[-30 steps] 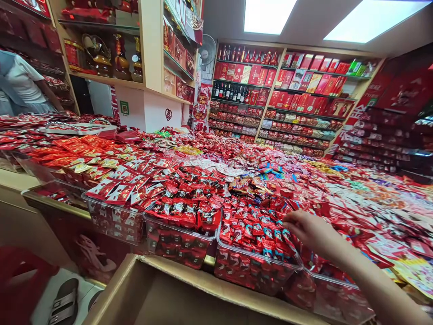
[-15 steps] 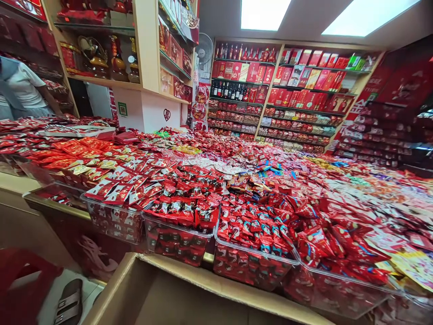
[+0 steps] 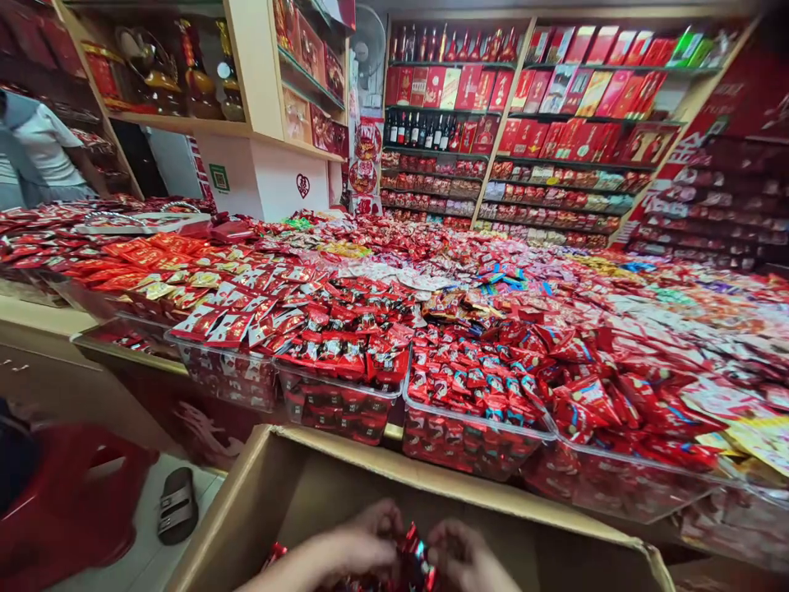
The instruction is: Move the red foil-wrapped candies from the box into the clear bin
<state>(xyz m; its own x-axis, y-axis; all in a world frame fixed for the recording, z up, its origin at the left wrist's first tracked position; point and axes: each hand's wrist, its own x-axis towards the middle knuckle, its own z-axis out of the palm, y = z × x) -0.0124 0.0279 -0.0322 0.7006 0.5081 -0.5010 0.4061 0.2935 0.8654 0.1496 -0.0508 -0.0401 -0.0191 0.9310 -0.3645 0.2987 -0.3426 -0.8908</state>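
Both my hands are low in the frame, inside an open cardboard box (image 3: pixel 431 485). My left hand (image 3: pixel 351 547) and my right hand (image 3: pixel 462 559) are curled together around a bunch of red foil-wrapped candies (image 3: pixel 414 561). Just beyond the box stand clear plastic bins (image 3: pixel 474 444) heaped with small red candy packets. The nearest bin holds red packets with blue ends (image 3: pixel 474 386).
A wide counter of red sweets (image 3: pixel 431 279) stretches back to wall shelves of red gift boxes and bottles (image 3: pixel 505 123). A person in a white shirt (image 3: pixel 37 148) stands far left. A red stool (image 3: pixel 80 501) and a dark sandal (image 3: pixel 177 506) are on the floor at left.
My right hand left the candy bin and went out of view; now both hands are down in the cardboard box, holding candies. The camera has tilted downward.
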